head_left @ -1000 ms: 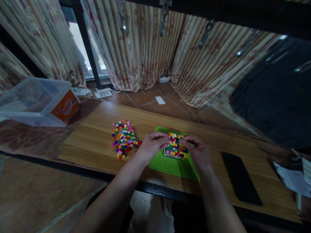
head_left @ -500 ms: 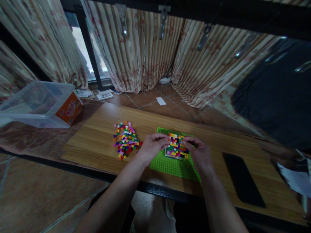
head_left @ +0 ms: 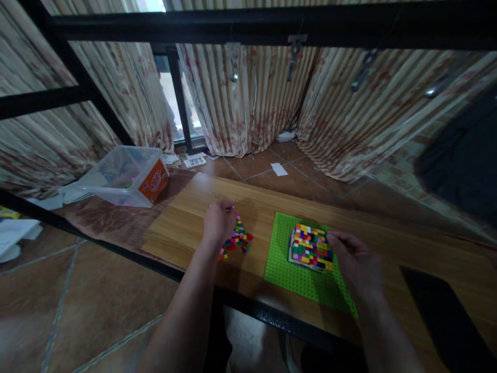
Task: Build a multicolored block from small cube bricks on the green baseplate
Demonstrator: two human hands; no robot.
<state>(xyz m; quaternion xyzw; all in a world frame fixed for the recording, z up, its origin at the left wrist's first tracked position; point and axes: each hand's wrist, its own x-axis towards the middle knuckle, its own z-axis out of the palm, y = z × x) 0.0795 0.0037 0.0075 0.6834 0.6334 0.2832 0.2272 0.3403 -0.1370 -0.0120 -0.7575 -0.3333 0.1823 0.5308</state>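
My left hand (head_left: 219,223) is over the pile of small coloured toy bricks (head_left: 237,239) on the left of the board. Its fingers are bent together at the pile's far side, and what lies between them is too small to make out. A square block built of many-coloured bricks (head_left: 310,248) stands on the green studded baseplate (head_left: 283,269). At the far right corner of this block is my right hand (head_left: 355,261), thumb and forefinger tips close together and seeming to touch its edge. Whether they pinch a brick is hidden.
A clear plastic bin (head_left: 128,191) with an orange label stands at the left. To the right of the baseplate lies a black flat slab (head_left: 446,311) on the wooden board (head_left: 178,223). A black metal bar (head_left: 248,26) with hanging clips crosses above.
My left hand has left the brick block and gone left to the loose pile. My right hand stays by the block's right side. The view has swung left.
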